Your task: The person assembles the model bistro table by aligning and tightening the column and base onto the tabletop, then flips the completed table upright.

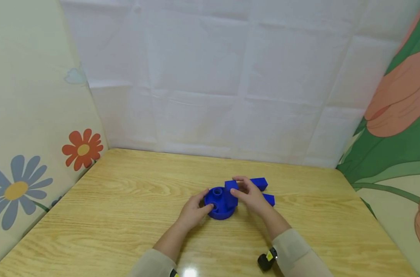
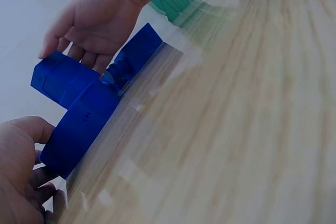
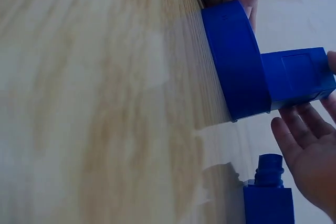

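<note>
A round blue base (image 1: 219,215) with raised round sockets lies flat on the wooden table. My left hand (image 1: 192,212) grips its left rim, the thumb over the top near a socket. Upright on the base's right part stands a square blue leg (image 1: 231,194). The right hand (image 1: 254,198) pinches this leg near its top, thumb in front and fingers behind. In the right wrist view the leg (image 3: 299,74) meets the base (image 3: 236,61) straight on; its lower end is hidden there.
Two more blue legs lie right of the base, a farther one (image 1: 260,183) and a nearer one (image 1: 269,199), partly behind my right hand. One shows a threaded end (image 3: 269,171). A white cloth (image 1: 210,77) hangs behind the table (image 1: 127,215), with flowered cloths at both sides.
</note>
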